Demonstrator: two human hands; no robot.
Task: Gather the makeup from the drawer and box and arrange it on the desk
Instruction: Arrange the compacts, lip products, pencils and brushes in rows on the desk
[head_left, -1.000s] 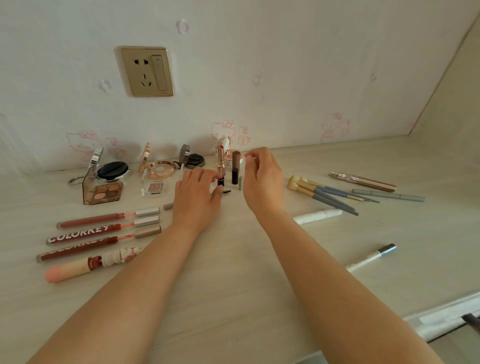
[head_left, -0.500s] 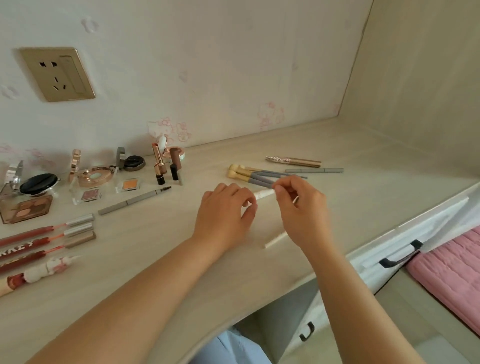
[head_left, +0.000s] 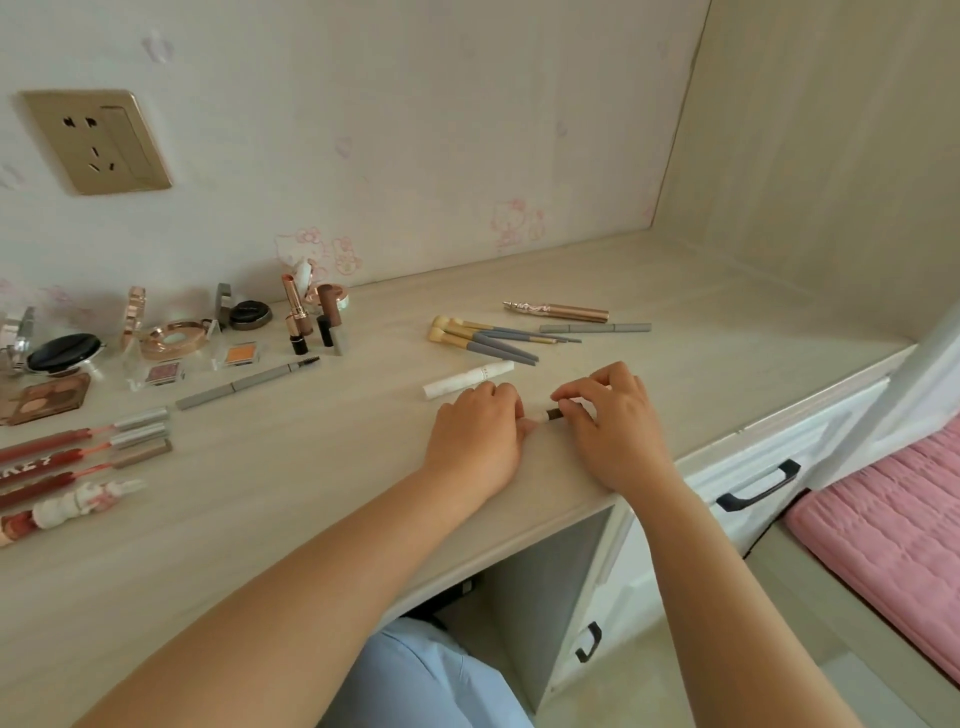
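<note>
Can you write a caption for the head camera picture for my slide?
Both hands, left and right, hold a slim white makeup pen above the desk beside rows of makeup.

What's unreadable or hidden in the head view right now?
- Pen: only a short dark section shows; the left hand and right hand cover the rest.
- Lip glosses: cut off by the left frame edge, lettering partly lost.
- Eyeshadow palette: also cropped at the left edge.
- White tube: print too small to read.
- Drawer: shut, contents unseen.
</note>
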